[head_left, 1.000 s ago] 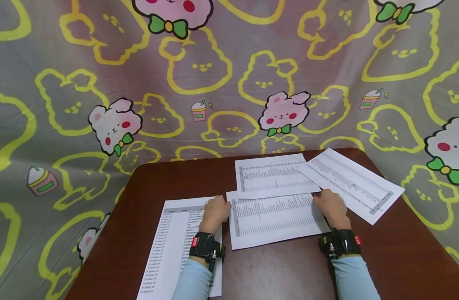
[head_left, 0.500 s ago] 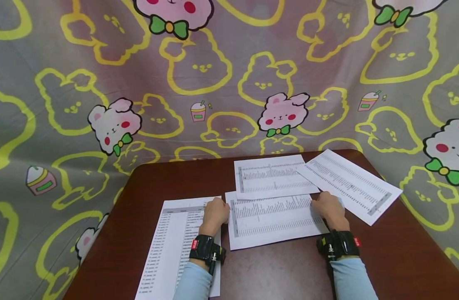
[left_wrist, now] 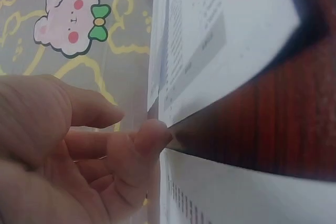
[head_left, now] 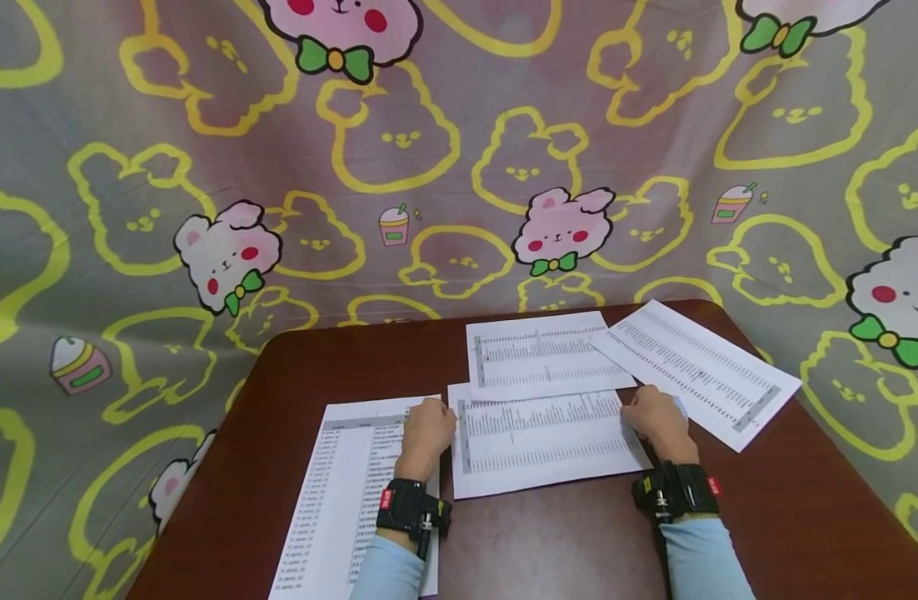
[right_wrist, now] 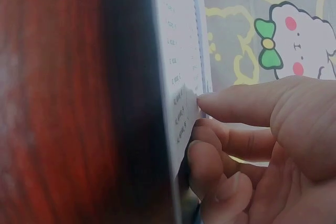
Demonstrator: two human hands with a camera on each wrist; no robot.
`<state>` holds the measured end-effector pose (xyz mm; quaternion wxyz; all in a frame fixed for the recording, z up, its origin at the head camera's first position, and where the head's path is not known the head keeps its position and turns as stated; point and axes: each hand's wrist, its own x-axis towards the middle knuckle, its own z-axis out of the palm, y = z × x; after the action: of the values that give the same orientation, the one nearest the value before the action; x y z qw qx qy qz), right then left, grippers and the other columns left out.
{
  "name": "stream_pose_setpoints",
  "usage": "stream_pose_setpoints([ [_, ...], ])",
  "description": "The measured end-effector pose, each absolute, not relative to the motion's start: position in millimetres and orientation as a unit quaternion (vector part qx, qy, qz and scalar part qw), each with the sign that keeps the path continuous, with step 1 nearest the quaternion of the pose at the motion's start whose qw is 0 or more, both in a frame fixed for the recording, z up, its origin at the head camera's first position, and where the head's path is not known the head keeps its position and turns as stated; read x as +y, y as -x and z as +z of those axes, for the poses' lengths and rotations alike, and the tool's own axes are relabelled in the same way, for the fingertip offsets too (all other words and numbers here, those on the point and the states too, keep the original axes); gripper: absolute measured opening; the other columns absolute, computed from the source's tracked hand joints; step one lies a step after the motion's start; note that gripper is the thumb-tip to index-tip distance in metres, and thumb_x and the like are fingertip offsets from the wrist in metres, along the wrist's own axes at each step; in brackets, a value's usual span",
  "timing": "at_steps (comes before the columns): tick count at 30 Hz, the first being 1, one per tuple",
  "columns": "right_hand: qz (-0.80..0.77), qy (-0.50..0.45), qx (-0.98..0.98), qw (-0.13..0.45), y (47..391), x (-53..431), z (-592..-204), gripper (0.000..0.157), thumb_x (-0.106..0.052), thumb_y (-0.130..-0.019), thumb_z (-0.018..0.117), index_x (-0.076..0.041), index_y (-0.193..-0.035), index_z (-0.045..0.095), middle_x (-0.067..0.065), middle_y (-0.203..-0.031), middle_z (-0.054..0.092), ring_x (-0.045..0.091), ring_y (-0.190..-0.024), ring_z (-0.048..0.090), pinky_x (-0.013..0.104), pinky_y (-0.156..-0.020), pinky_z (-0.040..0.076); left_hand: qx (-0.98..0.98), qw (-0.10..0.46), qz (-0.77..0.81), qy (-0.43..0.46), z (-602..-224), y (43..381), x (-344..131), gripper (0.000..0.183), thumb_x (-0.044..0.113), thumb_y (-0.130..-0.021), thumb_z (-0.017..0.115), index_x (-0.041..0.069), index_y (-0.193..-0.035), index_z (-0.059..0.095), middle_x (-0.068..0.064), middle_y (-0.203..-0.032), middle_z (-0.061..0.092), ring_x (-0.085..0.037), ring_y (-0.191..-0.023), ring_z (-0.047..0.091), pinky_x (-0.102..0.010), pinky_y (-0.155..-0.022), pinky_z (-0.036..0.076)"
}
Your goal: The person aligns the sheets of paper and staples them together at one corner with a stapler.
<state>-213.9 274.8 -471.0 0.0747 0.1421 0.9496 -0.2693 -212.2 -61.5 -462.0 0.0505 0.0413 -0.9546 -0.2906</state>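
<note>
Little has changed over the last second: the right hand (head_left: 657, 419) appears to pinch the right edge of the middle printed sheet (head_left: 549, 442), which lies on the surface (head_left: 537, 550); the left hand (head_left: 426, 427) lies over the list page (head_left: 331, 500), fingers bent, grip unclear, so work seems momentarily paused
</note>
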Motion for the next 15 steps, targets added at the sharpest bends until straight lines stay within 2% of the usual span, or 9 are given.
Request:
stream_pose_setpoints([
  [7,-0.261,-0.153,0.951,0.067,216.4,277.1,-470.8,0.022,-0.016,-0.083,0.056,-0.007,-0.063,0.051,0.003,-0.055,0.044,0.019,-0.051,0.049,0.030,-0.046,0.036,-0.944,0.019,-0.326,-0.049,-464.4,216.4,-61.1,0.029,0.016,-0.089,0.050,0.007,-0.065,0.061,-0.001,-0.046,0.053,-0.011,-0.035,0.050,-0.024,-0.038,0.037],
  [11,-0.263,-0.145,0.951,0.067,216.1,273.5,-473.6,0.025,-0.017,-0.083,0.056,-0.009,-0.060,0.048,0.000,-0.052,0.040,0.017,-0.049,0.046,0.029,-0.045,0.035,-0.932,0.005,-0.352,-0.084,-466.1,214.5,-65.8,0.023,0.017,-0.089,0.049,0.005,-0.077,0.065,-0.002,-0.046,0.055,-0.012,-0.035,0.051,-0.024,-0.038,0.041],
  [15,-0.273,-0.142,0.949,0.062,212.8,271.8,-472.8,0.028,-0.017,-0.083,0.058,-0.009,-0.058,0.047,-0.001,-0.052,0.038,0.016,-0.047,0.044,0.028,-0.044,0.034,-0.927,0.009,-0.368,-0.078,-467.4,211.1,-66.4,0.022,0.016,-0.088,0.050,0.001,-0.087,0.066,-0.003,-0.048,0.056,-0.013,-0.037,0.054,-0.023,-0.037,0.041],
])
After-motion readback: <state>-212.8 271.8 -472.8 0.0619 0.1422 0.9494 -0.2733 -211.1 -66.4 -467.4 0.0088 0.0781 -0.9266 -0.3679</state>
